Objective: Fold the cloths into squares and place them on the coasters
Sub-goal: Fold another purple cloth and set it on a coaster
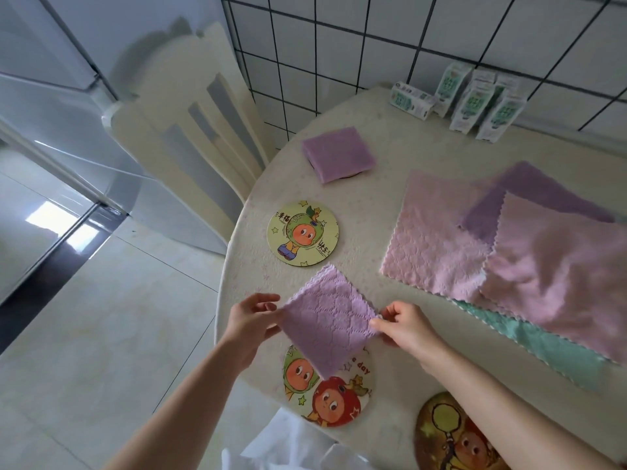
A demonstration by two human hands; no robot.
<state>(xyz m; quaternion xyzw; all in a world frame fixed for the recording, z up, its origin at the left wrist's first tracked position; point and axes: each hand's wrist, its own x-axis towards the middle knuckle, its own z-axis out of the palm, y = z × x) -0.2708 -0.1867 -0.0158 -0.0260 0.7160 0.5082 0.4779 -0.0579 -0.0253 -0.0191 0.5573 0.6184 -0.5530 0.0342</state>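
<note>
Head view. A folded purple cloth (pixel 329 323), already a square and turned like a diamond, is held by two opposite corners. The left hand (pixel 252 320) pinches the left corner and the right hand (pixel 405 329) pinches the right one; each grip is clamped on the fabric between thumb and fingers. Holding it at both corners probably keeps the layers taut and together, so the fold does not spring open while the cloth is carried.

The square's lower corner overlaps the near coaster (pixel 334 403), printed with two cartoon figures. Whether the cloth touches it cannot be told. Judged from this position, the step in hand is setting the square down on that coaster.

Of the four coasters on the counter (pixel 369 205), only the far one holds anything. A second folded purple cloth (pixel 339 154) lies on it and covers it almost wholly, leaving a dark edge (pixel 346 178) visible. The green-figure coaster (pixel 303 233) and the brown coaster (pixel 454 435) at the lower edge are bare.

To the right the unfolded cloths overlap in a loose stack within reach: a pink cloth (pixel 431 239), a purple cloth (pixel 529 195), a second pink cloth (pixel 559 266) and a teal cloth (pixel 543 347).

Several small cartons (pixel 475 100) stand against the tiled wall, and one lies on its side. They are shut and their contents are not visible. A chair (pixel 190 130) stands beside the counter.
</note>
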